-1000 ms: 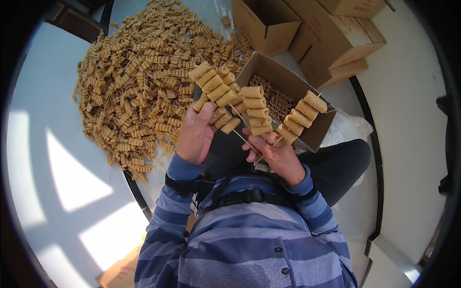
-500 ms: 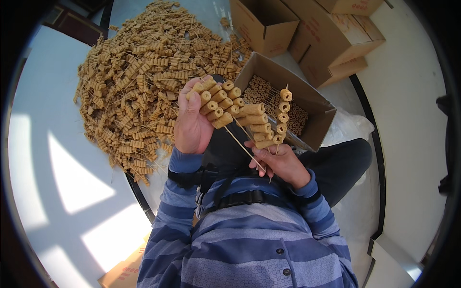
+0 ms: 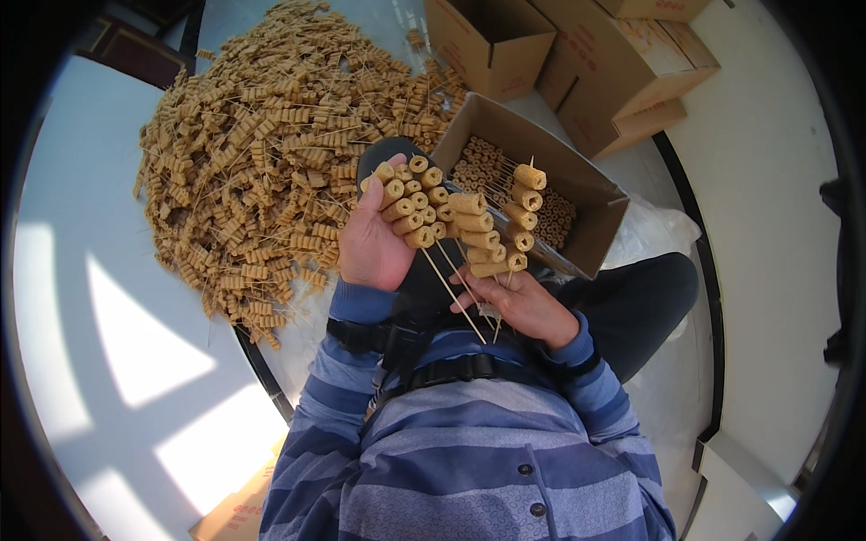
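Several skewers (image 3: 411, 200) of short tan hollow rolls lie bunched in my left hand (image 3: 371, 242), its fingers wrapped behind them and its thumb along the side. Their thin bare sticks point down toward my right hand (image 3: 523, 305). That hand is closed on the sticks of more skewers (image 3: 478, 230), whose rolls stand up above the fingers in two spread rows. Just beyond the right hand is an open cardboard box (image 3: 591, 219), with rows of the same skewered rolls (image 3: 552, 219) packed inside.
A large heap of skewered rolls (image 3: 262, 153) covers the floor at far left. More cardboard boxes (image 3: 501, 59) stand at the far right. Clear plastic sheeting (image 3: 654, 236) lies beside the open box, near my bent right knee (image 3: 663, 293). A flat carton (image 3: 236, 505) is at lower left.
My left hand has moved slightly right and nearer to me, and its rolls have turned so more hollow ends show. The skewers in my right hand have shifted slightly left.
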Tool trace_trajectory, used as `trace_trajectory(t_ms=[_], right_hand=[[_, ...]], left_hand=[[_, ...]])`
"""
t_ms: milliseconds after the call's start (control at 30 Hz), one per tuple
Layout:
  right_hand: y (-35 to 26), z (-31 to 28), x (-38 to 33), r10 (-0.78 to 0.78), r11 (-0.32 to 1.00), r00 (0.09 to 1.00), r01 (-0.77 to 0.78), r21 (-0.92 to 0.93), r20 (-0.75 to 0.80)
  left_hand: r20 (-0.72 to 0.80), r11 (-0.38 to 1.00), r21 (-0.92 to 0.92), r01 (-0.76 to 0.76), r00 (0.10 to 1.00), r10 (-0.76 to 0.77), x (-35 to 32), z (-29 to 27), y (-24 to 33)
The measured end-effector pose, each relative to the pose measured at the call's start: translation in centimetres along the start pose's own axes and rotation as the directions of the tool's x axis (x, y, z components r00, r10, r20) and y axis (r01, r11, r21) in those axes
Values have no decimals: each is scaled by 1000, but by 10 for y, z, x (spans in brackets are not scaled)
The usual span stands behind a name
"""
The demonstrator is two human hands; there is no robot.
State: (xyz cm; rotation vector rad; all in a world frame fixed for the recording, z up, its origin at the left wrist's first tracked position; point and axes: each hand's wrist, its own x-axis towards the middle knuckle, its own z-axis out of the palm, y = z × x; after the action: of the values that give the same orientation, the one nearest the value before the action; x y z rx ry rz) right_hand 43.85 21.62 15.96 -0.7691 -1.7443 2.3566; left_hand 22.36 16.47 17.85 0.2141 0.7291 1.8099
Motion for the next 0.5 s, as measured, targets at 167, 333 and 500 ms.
trace_trajectory(t_ms=[167, 333, 500], right_hand=[[-5, -4, -4, 107, 993, 990, -111, 33, 97], [-11, -8, -4, 157, 984, 964, -170, 45, 216], [-13, -6, -1, 176, 971, 951, -210, 116, 253]], left_hand=[[46, 1000, 26, -6, 999, 5, 1, -3, -14], [166, 981, -167, 103, 983, -75, -8, -7, -14], [75, 989, -115, 88, 994, -79, -14, -2, -16]])
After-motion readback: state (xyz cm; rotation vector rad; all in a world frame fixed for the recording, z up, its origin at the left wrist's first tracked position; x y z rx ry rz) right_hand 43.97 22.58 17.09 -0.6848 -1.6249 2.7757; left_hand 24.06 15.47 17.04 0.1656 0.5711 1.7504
